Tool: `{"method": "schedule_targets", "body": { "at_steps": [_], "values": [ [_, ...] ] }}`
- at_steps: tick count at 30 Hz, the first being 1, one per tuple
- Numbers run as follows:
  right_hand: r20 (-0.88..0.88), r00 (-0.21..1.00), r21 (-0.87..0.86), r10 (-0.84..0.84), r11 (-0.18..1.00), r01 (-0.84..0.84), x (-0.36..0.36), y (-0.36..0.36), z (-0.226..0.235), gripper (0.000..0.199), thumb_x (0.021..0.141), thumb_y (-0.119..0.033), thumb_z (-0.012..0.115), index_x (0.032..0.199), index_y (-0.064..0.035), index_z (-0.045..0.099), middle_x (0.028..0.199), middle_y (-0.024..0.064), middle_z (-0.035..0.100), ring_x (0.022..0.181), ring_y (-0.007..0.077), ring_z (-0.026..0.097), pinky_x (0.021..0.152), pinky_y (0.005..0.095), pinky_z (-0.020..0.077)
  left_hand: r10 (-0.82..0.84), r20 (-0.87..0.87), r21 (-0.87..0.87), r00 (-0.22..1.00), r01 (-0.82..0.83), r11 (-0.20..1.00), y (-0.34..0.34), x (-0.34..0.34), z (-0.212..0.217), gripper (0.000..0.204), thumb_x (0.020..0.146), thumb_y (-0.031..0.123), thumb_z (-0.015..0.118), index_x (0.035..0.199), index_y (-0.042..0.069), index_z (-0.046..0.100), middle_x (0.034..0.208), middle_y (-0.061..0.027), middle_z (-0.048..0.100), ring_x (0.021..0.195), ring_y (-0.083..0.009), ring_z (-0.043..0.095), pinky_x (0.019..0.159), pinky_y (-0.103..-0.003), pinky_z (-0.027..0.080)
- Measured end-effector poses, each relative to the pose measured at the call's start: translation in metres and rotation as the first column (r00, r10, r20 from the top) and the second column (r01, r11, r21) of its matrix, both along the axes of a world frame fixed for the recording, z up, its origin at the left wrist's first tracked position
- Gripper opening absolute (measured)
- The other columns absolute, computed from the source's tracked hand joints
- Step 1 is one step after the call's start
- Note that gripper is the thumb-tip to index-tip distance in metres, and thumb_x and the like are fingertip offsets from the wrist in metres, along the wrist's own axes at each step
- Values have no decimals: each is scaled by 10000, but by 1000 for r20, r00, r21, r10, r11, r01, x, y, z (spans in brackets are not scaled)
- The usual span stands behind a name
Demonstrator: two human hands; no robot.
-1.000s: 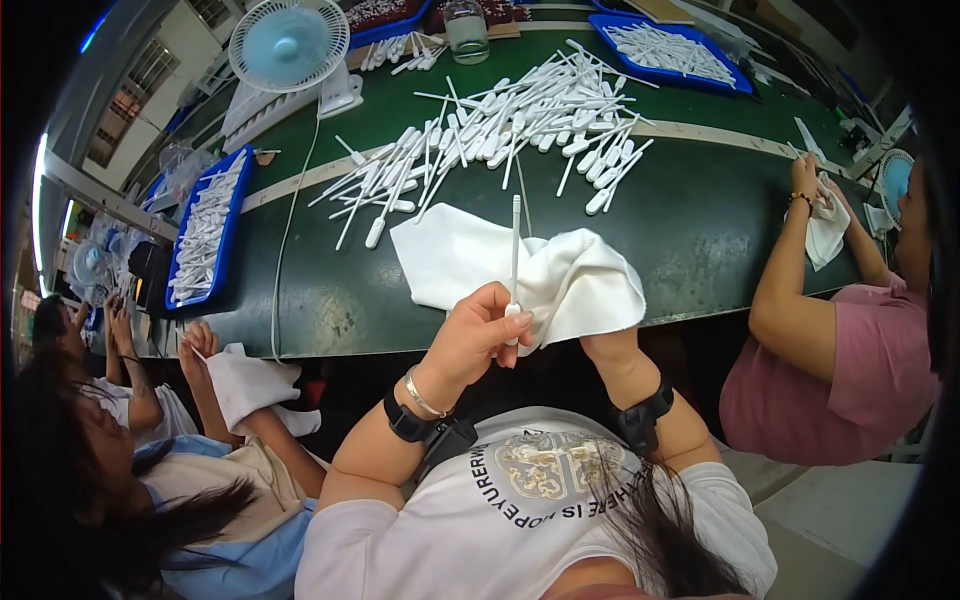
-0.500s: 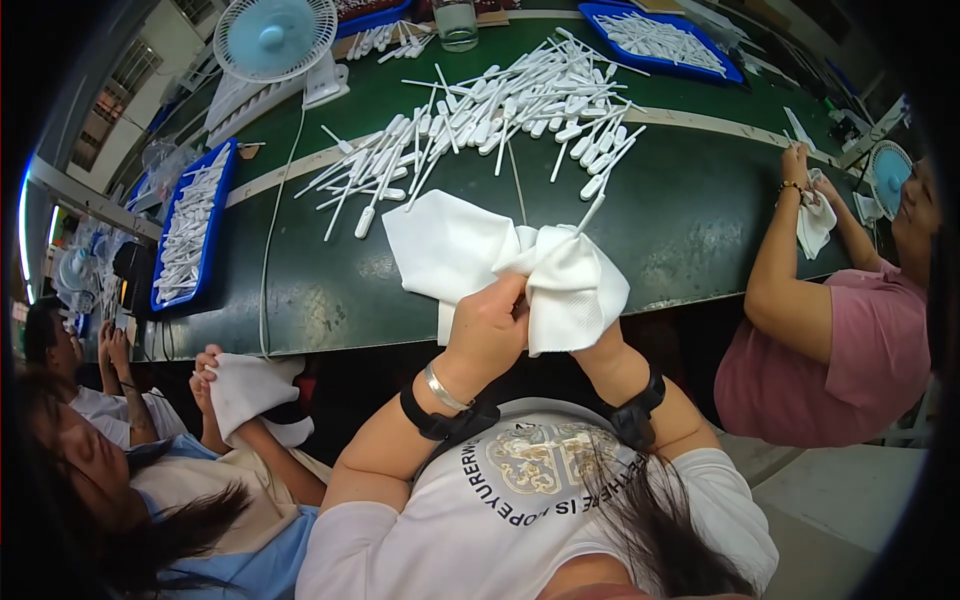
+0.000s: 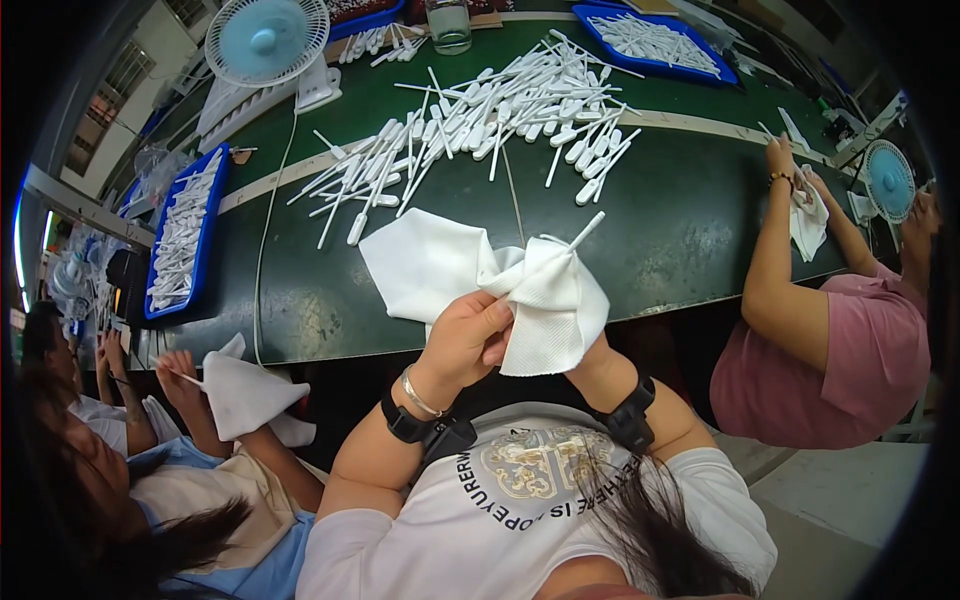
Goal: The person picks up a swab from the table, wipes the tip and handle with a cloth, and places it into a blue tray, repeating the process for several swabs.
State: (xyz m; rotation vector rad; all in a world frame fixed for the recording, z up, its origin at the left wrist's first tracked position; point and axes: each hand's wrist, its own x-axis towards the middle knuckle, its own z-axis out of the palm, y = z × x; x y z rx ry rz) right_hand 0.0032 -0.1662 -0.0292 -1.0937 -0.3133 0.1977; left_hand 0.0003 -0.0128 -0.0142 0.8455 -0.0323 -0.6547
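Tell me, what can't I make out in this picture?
In the head view:
Right hand: mostly hidden by the white cloth, so its grip cannot be told.
Protruding white stick: lower end hidden inside that cloth.
Glass jar: top cut off by the upper edge.
Far-left co-worker's hand: too small for detail.

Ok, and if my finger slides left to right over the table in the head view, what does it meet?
Left blue tray → cord → middle cloth → co-worker's cloth → right fan.
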Motion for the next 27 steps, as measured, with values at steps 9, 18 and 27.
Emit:
{"method": "schedule_targets", "body": {
  "at_steps": [9, 18, 27],
  "values": [
    [99, 931, 342, -352, 891, 300, 32, -22, 12, 349, 822, -193, 533, 1115, -16, 464, 1018, 91, 535, 905, 179, 549, 777, 297, 464, -173, 65, 198, 983, 158, 967, 14, -7, 11, 301, 913, 276, 392, 866, 5, 516, 545, -19, 477, 401, -58, 345, 379, -164, 276],
    [246, 828, 12, -504, 856, 517, 38, -34, 5, 415, 805, -222, 569, 1147, -25, 439, 1042, 84, 531, 945, 190, 538, 818, 299, 448, 55, 602, 519, 796, -443, 731, 19, -8, -2, 161, 881, 173, 477, 957, 35, 510, 629, -22, 542, 517, -67, 475, 457, -186, 371],
    [-17, 996, 170, -86, 981, 88, 8, 21, 7, 512, 805, -145, 576, 1241, -35, 332, 1045, 47, 503, 920, 134, 514, 812, 253, 429, 390, 545, 59, 742, -498, 865, -30, 4, -5, 421, 882, 108, 433, 1262, 55, 262, 737, -73, 600, 590, -104, 546, 511, -225, 409]
  ]
}}
